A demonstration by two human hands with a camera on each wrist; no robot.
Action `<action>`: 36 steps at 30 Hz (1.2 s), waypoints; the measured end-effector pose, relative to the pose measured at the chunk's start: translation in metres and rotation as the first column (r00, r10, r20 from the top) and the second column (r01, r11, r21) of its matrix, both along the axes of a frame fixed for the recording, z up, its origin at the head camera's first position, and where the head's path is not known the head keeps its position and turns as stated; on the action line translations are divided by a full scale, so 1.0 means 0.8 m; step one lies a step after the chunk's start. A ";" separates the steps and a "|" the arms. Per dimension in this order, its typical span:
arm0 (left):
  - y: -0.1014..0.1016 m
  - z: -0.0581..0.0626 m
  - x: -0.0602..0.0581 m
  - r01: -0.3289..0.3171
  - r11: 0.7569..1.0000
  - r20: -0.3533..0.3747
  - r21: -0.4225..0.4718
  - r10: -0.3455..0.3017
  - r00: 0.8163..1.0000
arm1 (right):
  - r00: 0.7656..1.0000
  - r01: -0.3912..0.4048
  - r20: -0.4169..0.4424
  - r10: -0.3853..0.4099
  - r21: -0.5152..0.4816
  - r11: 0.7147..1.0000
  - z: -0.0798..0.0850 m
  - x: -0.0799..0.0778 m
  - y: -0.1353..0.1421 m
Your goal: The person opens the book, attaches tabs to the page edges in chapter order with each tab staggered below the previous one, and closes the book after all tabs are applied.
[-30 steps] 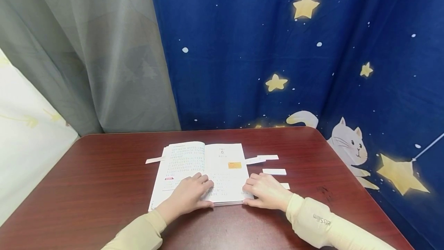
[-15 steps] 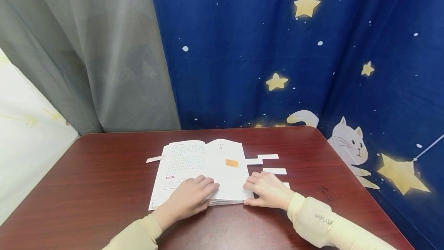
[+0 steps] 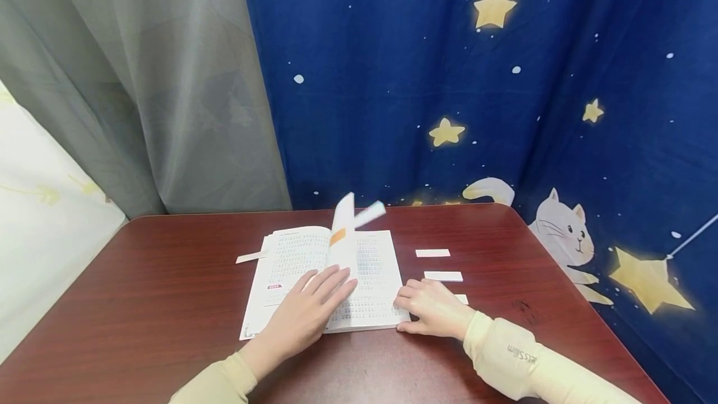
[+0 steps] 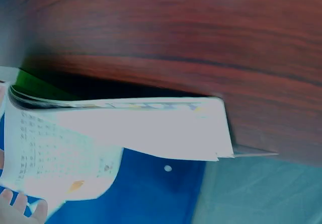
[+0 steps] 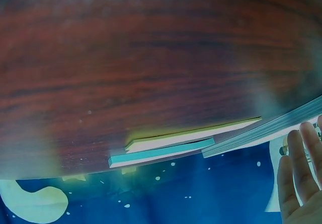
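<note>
An open book (image 3: 370, 304) with printed pages lies on the table, one page (image 3: 342, 254) with an orange patch lifted upright near its spine. A white paper strip (image 3: 370, 214) sticks out from that raised page. My left hand (image 3: 305, 307) lies over the lower left of the book, fingers straight against the lifted page's lower part. In the left wrist view, the fingertips of my left hand (image 4: 22, 209) show beside the printed pages. My right hand (image 3: 429, 307) rests at the book's lower right edge, thumb by the corner; in the right wrist view its fingers (image 5: 302, 163) look fairly straight.
Several white paper strips lie on the table to the right, among them an upper strip (image 3: 432, 253) and a middle strip (image 3: 444, 276). Another strip (image 3: 250, 257) protrudes from the book's left side. Behind the dark red table (image 3: 168, 279) hang grey and blue curtains (image 3: 359, 80).
The right-hand page has lifted and swung left toward the spine, carrying its paper strip up and uncovering another printed page. My left hand's fingers have straightened; the right hand stays nearly still.
</note>
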State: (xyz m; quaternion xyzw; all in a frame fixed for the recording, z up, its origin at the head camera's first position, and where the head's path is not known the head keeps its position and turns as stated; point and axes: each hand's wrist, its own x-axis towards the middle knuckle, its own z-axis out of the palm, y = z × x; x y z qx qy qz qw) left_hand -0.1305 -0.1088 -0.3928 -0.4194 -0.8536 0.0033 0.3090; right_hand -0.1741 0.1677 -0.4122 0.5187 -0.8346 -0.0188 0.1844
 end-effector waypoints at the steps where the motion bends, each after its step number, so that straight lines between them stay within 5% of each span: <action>1: -0.003 0.002 0.000 -0.002 1.000 -0.017 0.006 0.002 1.000 | 1.000 0.002 0.005 -0.002 0.002 1.000 0.000 0.000 0.000; 6: -0.018 0.010 -0.001 -0.026 1.000 -0.088 0.005 0.027 0.996 | 1.000 0.010 0.020 -0.010 0.004 1.000 0.001 0.000 0.000; 18: -0.039 0.000 0.000 -0.134 0.989 0.000 -0.063 0.134 0.991 | 1.000 0.009 0.022 -0.009 -0.006 1.000 0.001 0.001 0.000; 30: -0.008 -0.018 -0.003 -0.120 0.992 0.102 -0.028 0.122 0.987 | 1.000 -0.012 0.010 0.012 -0.034 0.999 0.001 0.000 0.001; 36: 0.015 -0.021 -0.006 -0.129 0.985 0.132 -0.110 0.143 0.981 | 1.000 -0.004 0.026 0.005 -0.037 0.999 0.002 0.001 0.001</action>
